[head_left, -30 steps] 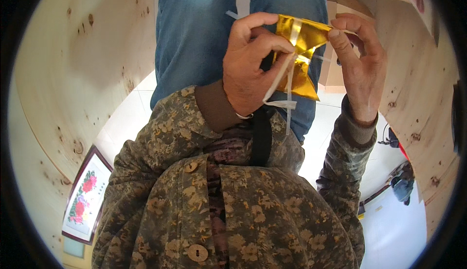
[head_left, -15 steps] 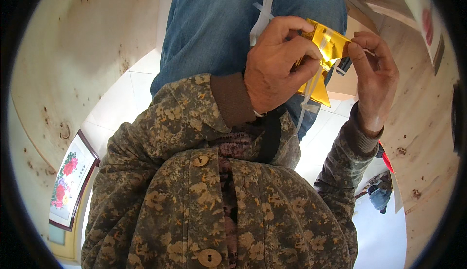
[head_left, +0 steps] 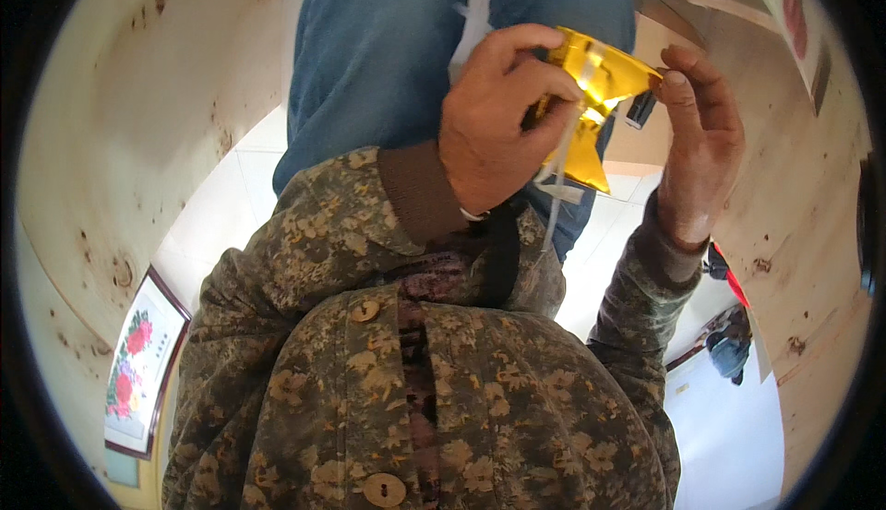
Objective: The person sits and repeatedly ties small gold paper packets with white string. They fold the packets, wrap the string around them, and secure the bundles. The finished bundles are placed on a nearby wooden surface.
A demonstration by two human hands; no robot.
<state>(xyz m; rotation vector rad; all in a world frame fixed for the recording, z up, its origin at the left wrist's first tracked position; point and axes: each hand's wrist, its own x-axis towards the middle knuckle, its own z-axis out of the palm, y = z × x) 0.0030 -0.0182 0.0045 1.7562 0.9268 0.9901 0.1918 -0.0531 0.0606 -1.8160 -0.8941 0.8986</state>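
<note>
Above my knees is a shiny gold foil piece (head_left: 609,76), creased, with a lower flap hanging down between my hands. My left hand (head_left: 503,122) is closed on its left side, thumb and fingers pinching the foil. At the foil's right corner, the thumb and fingertips of my right hand (head_left: 697,132) pinch the edge. A thin whitish strip (head_left: 559,173) hangs from beneath my left thumb, in front of the lower flap. Whether the foil is a bag or a loose sheet I cannot tell.
My jeans-clad legs (head_left: 378,58) lie under the foil. A small black object (head_left: 639,108) shows behind it. Pale wooden boards (head_left: 138,113) rise on both sides. A framed flower picture (head_left: 138,372) stands at lower left, above pale floor tiles (head_left: 254,173).
Both hands and the foil have shifted slightly left in the view, along with my legs. Between the hands the foil looks a little more spread. Both grips stay.
</note>
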